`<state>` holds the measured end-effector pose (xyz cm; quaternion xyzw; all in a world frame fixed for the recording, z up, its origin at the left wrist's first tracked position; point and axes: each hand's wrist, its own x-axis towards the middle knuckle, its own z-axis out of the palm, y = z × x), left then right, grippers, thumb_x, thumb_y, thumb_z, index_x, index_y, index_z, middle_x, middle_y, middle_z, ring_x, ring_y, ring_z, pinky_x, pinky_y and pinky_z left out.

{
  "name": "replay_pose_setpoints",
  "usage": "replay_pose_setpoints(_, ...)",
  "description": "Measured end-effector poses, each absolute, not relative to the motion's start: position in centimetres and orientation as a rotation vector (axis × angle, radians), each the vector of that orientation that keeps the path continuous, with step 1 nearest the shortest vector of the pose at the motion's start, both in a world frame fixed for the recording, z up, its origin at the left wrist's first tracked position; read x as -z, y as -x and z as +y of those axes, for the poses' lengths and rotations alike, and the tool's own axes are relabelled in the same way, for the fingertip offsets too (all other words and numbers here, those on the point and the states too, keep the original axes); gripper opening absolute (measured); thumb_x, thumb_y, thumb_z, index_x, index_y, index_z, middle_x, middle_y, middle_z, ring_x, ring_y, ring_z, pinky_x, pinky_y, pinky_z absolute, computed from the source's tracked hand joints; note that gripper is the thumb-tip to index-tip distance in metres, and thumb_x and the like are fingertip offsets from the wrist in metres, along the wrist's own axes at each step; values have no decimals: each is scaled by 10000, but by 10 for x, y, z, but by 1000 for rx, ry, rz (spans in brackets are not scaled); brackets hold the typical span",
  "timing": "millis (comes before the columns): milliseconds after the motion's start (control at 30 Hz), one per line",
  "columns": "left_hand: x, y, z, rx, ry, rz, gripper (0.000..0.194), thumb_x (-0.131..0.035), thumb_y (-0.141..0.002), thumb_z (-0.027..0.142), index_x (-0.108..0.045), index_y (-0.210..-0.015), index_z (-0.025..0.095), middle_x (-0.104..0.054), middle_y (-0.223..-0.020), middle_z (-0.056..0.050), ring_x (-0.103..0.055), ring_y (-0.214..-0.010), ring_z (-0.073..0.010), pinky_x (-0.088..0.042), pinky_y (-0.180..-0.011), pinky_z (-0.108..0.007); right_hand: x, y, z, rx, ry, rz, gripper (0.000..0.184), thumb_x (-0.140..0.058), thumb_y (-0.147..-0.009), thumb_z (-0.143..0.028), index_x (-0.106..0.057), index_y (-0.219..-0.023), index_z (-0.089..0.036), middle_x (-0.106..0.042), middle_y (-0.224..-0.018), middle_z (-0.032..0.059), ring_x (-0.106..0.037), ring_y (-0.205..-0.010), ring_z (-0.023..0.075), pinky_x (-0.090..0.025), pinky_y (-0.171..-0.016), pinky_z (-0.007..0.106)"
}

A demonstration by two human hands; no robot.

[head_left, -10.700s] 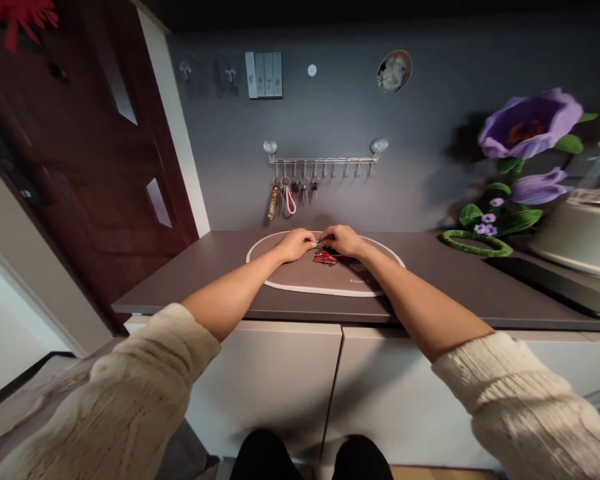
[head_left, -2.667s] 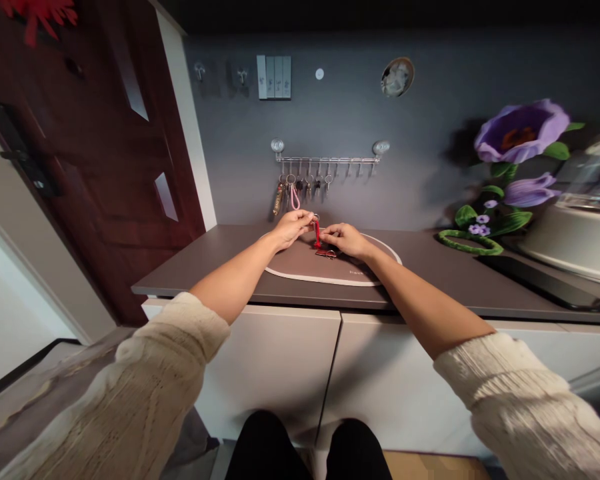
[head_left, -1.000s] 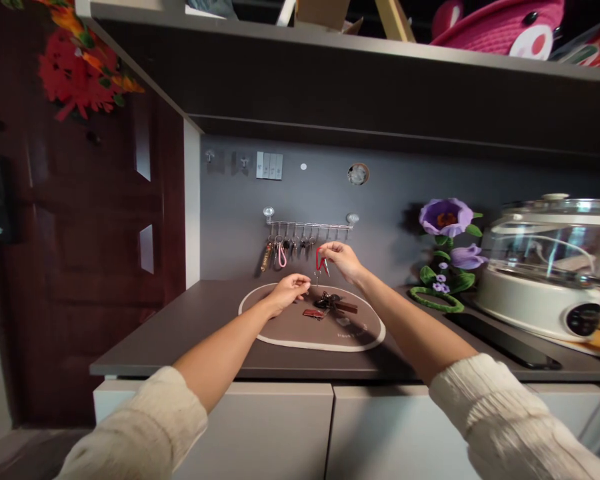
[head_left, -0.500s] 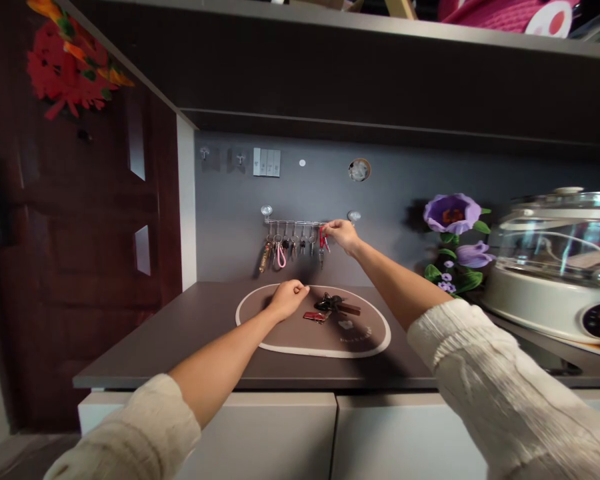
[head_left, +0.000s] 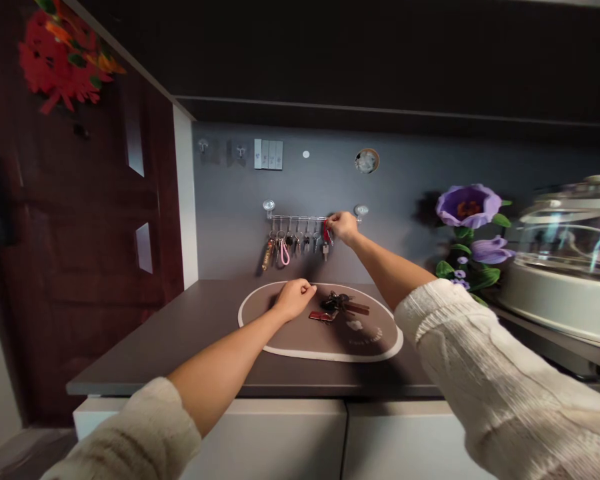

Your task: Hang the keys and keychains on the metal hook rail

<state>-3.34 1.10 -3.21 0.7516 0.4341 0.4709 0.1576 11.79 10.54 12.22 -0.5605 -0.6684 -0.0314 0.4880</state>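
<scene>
My right hand (head_left: pixel 343 227) is pinched on a bunch of keys with a red loop (head_left: pixel 327 230), held against the right end of a clear hook rail (head_left: pixel 300 219) on the wall. A key (head_left: pixel 325 250) dangles below its fingers. Whether the ring sits on a hook is hidden by the fingers. My left hand (head_left: pixel 295 298) is curled closed low over the brown oval mat (head_left: pixel 290 340); what is inside its fingers, if anything, is hidden. Right of it on the mat lie a dark bunch of keys (head_left: pixel 337 302) and a red tag or small knife (head_left: pixel 321 316).
Several key sets, one with a pink strap (head_left: pixel 285 253), hang along the rail's left and middle. Purple flowers (head_left: pixel 469 205) and a white appliance with a clear lid (head_left: pixel 560 293) stand at right. A dark shelf (head_left: pixel 330 60) overhangs the counter (head_left: pixel 180 333).
My view has tilted down slightly and shifted a little left. My right hand stays at the rail's right end with the red-looped keys; my left hand remains curled over the mat.
</scene>
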Motion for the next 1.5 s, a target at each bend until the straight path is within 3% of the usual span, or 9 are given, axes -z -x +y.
replay_pose_setpoints(400, 29, 34, 8, -1338, -2182, 1270, 266, -452, -745, 346, -569, -616, 144, -552, -591, 2, -463, -563, -102, -326, -553, -224, -95, -120, 94, 242, 1416, -1668, 138, -536, -660, -129, -667, -703, -124, -665, -723, 80, -587, -693, 152, -422, -656, 223)
replay_pose_setpoints(567, 29, 34, 8, -1326, -2157, 1285, 263, -457, -743, 345, -575, -626, 142, -546, -576, 5, -457, -547, -98, -320, -545, -223, -72, -124, 97, 17, 1325, -1519, 118, -549, -659, -162, -649, -718, -137, -664, -719, 39, -580, -662, 117, -429, -657, 206)
replay_pose_setpoints(900, 30, 36, 9, -1318, -2134, 1287, 257, -470, -740, 350, -581, -637, 142, -552, -565, 9, -461, -540, -97, -325, -536, -218, -44, -119, 99, -413, 1164, -1324, 98, -579, -651, -144, -595, -747, -137, -629, -676, 15, -529, -509, 74, -427, -509, 185)
replay_pose_setpoints(1200, 31, 35, 10, -1291, -2098, 1267, 184, -490, -722, 302, -581, -694, 144, -541, -571, 22, -446, -528, -81, -334, -530, -206, -38, -118, 103, -608, 1089, -1354, 84, -529, -710, -104, -556, -782, -137, -577, -646, -3, -482, -451, 48, -372, -416, 158)
replay_pose_setpoints(1500, 33, 37, 12, -1274, -2097, 1208, 135, -498, -704, 251, -566, -747, 143, -484, -561, 45, -421, -522, -66, -336, -516, -186, -44, -117, 80, -658, 1091, -1397, 108, -522, -731, -118, -557, -832, -129, -601, -708, 15, -476, -475, 41, -371, -435, 151)
